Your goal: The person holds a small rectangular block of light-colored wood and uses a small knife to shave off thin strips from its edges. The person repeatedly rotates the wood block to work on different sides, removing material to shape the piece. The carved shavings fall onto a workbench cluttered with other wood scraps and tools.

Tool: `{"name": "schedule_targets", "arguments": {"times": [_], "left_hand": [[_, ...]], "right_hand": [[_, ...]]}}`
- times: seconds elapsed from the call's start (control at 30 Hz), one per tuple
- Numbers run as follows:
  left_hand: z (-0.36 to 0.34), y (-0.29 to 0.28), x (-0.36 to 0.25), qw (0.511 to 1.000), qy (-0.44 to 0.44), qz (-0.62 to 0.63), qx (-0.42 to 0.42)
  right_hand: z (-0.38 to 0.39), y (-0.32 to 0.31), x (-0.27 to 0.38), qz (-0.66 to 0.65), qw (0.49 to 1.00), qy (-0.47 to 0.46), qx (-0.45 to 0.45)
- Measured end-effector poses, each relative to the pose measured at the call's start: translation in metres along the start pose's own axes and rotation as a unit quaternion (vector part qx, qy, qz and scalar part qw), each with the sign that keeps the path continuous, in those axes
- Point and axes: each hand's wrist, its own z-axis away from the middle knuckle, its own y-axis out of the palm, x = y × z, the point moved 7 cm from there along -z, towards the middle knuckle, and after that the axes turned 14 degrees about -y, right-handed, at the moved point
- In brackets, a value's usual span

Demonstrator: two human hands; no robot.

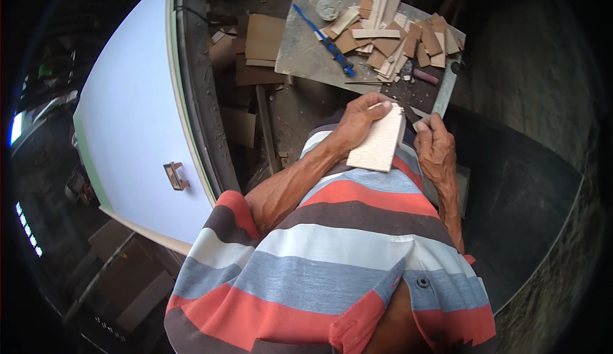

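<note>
My left hand [362,121] grips a flat, pale piece of wood [375,144] in front of my striped shirt, thumb across its upper end. The piece slants down toward me, and part of its right edge looks split or layered. Just to the right, my right hand [435,146] is closed in a pinch near that upper end. Something small and pale shows at its fingertips, too little to name. Beyond both hands, a low table [290,57] bears a heap of wood offcuts [383,38]. A long blue and black tool [327,44] lies left of the heap.
A clear jar [327,9] stands on the table's far left. A reddish stick [426,76] and a pale strip [445,95] are at its right side. Leftward is a large white panel [137,108] bearing a small brown block [175,176]. Brown boards [265,38] lie behind.
</note>
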Motion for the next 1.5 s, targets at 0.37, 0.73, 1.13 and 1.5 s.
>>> {"name": "schedule_targets", "arguments": {"times": [0.37,0.73,1.13,1.5], "left_hand": [[0.003,-0.007,0.000,0.996,0.001,0.074,0.041],[0.003,-0.005,0.002,0.984,-0.045,0.171,0.029],[0.009,-0.001,0.002,0.994,-0.051,0.100,0.007],[0.011,0.002,0.005,0.999,-0.036,0.020,-0.015]], "right_hand": [[0.016,0.000,-0.013,-0.173,0.972,0.049,-0.153],[0.004,0.017,0.018,-0.107,0.989,-0.042,-0.089],[0.016,0.030,0.006,-0.085,0.985,-0.033,-0.147],[0.015,0.028,0.006,-0.082,0.988,-0.012,-0.132]]}}
